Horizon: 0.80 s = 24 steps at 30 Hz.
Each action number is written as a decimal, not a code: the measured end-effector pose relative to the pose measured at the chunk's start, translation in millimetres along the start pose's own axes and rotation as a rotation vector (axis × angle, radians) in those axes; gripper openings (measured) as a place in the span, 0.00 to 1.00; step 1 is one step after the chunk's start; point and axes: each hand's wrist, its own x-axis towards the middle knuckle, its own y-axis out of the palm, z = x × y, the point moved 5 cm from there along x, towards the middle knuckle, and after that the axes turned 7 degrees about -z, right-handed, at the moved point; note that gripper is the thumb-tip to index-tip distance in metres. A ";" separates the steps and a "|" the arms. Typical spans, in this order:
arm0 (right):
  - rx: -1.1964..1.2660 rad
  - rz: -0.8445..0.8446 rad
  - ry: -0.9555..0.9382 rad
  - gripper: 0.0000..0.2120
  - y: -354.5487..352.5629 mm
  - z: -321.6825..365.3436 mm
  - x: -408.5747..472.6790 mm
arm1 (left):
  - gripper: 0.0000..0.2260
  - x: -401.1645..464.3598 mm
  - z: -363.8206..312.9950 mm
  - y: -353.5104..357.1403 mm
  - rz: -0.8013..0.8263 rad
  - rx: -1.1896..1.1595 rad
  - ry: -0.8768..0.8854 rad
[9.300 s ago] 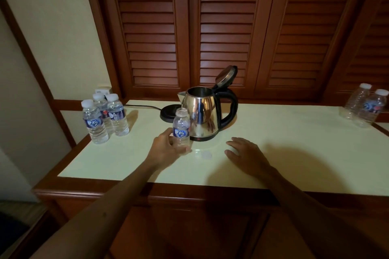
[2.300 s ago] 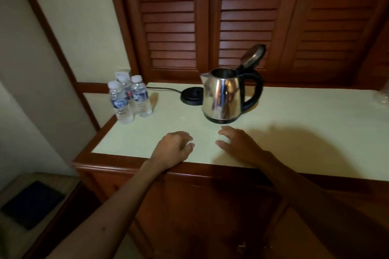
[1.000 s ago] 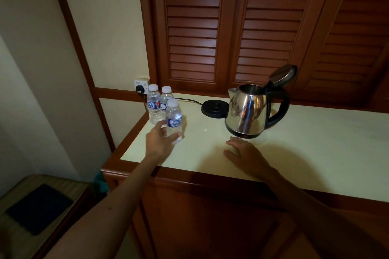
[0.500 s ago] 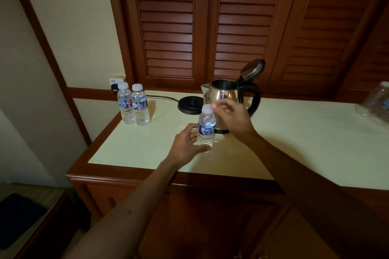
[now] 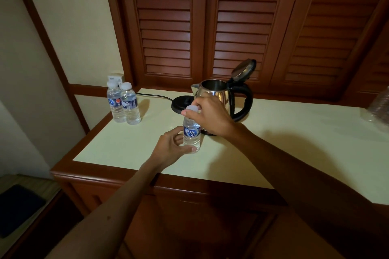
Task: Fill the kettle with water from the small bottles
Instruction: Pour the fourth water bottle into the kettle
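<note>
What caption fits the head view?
Left hand holds a small bottle; right hand grips its cap.

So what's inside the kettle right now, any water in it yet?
The kettle has its lid flipped up. Only the shiny upper inner wall shows through the mouth. The bottom is hidden by the near rim and the right hand, so any water level cannot be seen.

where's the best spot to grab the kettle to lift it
Grip the black loop handle on the kettle, coming from the right. It arches clear of the steel body, leaving room for fingers, and the open lid stands just above it.
</note>
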 end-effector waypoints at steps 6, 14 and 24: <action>0.047 0.133 -0.126 0.10 -4.0 -1.0 6.6 | 0.25 -2.6 -2.7 4.2 0.011 -0.030 -0.003; 0.175 0.283 -0.189 0.14 -9.3 -2.5 11.7 | 0.25 -3.6 -1.3 5.7 -0.002 -0.050 -0.038; -0.093 0.275 -0.171 0.19 -19.6 11.7 24.5 | 0.26 -2.0 -1.3 3.7 0.000 -0.049 -0.017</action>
